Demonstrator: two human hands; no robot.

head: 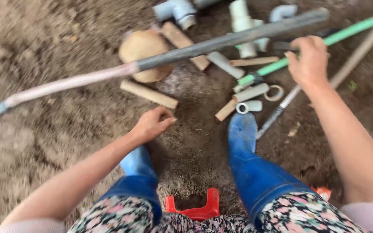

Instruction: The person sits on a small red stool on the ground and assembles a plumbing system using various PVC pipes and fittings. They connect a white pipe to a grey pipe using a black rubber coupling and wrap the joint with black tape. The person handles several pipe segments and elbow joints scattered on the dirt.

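Note:
My right hand is curled over a dark handle that lies beside a green rod at the upper right. What the handle belongs to is blurred. My left hand hangs low over the bare earth in front of my left blue boot, fingers curled in, with nothing visible in it. A long grey pipe crosses the view above both hands. It turns pinkish towards the left.
Short tan pipe pieces, white pipe offcuts, grey elbow fittings, a ring and a round tan lump lie scattered on the soil. My right blue boot stands near them. A red stool is under me.

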